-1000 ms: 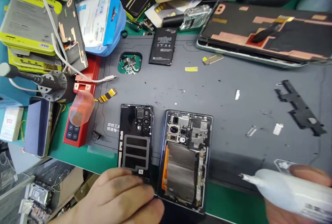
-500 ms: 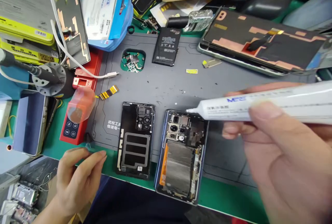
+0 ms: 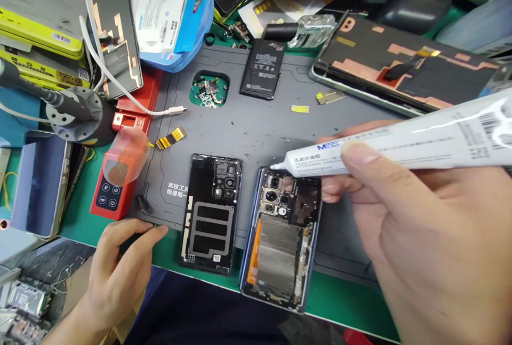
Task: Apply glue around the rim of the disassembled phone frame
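My right hand [image 3: 384, 206] is closed around a white glue tube [image 3: 360, 147] with blue lettering, tilted nozzle-down to the left. The nozzle tip is at the top edge of an opened phone [image 3: 280, 254]; whether it touches the frame I cannot tell. This phone shows its cameras, silvery battery area and an orange flex strip. To its left lies a black back cover [image 3: 212, 214], inner face up, with a grey grid pad. My left hand [image 3: 124, 259] hovers near the mat's lower left edge, fingertips nearly together; what they pinch is too small to make out.
A loose battery [image 3: 263, 67], a flex cable [image 3: 170, 138] and a yellow strip [image 3: 300, 109] lie on the grey mat [image 3: 224, 126]. A red device [image 3: 110, 198] stands left, beside a white charging cable [image 3: 174, 111]. Another opened phone [image 3: 400, 67] sits back right.
My right hand has brought the tube left, its nozzle shifting from the phone's top middle towards the top left corner. My left hand has stayed nearly in place. The view has shifted slightly.
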`<move>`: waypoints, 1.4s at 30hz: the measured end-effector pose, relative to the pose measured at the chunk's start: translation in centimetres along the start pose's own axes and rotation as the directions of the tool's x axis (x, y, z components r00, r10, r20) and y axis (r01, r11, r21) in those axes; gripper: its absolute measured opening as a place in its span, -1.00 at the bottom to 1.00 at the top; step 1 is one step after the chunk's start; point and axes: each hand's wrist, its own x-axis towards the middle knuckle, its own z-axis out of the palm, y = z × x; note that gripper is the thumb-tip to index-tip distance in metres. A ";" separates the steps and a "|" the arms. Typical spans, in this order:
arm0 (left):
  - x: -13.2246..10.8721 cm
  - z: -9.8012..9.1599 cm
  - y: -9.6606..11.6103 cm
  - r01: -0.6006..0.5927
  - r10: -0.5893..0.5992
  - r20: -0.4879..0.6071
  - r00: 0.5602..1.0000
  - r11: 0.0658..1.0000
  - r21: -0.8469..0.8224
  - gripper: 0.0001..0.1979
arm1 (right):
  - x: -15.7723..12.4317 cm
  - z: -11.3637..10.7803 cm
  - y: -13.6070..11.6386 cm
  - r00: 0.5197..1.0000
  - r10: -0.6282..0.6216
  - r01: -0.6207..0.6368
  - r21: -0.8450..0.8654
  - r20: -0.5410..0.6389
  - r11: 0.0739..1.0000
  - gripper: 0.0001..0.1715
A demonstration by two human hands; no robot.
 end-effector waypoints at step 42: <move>6.0 2.5 6.8 -0.406 0.488 0.216 0.846 0.851 -0.332 -0.62 | 0.1 -1.0 0.3 0.989 -0.147 0.149 -0.147 0.022 0.978 -0.88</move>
